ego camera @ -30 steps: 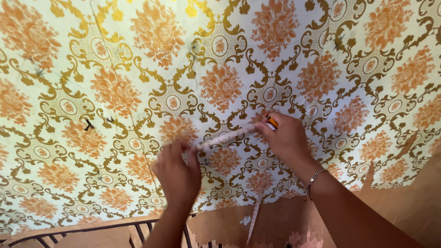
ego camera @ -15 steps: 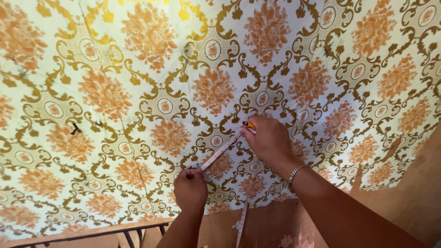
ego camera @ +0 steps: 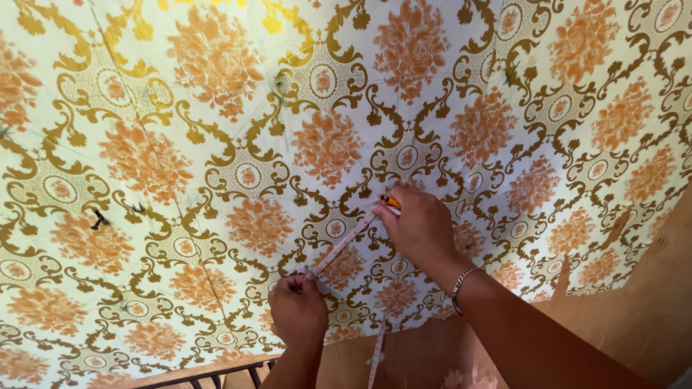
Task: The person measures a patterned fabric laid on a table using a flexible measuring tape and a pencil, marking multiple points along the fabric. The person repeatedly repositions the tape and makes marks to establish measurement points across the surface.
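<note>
Orange-and-gold patterned fabric (ego camera: 216, 108) under a measuring tape (ego camera: 342, 243), both ends pinched: left hand (ego camera: 297, 311), right hand (ego camera: 418, 227) plus pencil (ego camera: 390, 202).

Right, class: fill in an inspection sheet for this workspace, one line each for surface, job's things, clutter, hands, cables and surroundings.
Surface: patterned fabric, cream with orange flowers and gold scrolls, spread flat; small dark marks on it.
Job's things: measuring tape pulled taut between both hands, its free end hanging below; orange pencil at the right hand.
Clutter: nothing seen.
Hands: left hand pins the tape's lower end; right hand presses the upper end, bracelet on its wrist.
Cables: nothing seen.
Surroundings: brown wooden board below right; dark metal bars at bottom edge.
</note>
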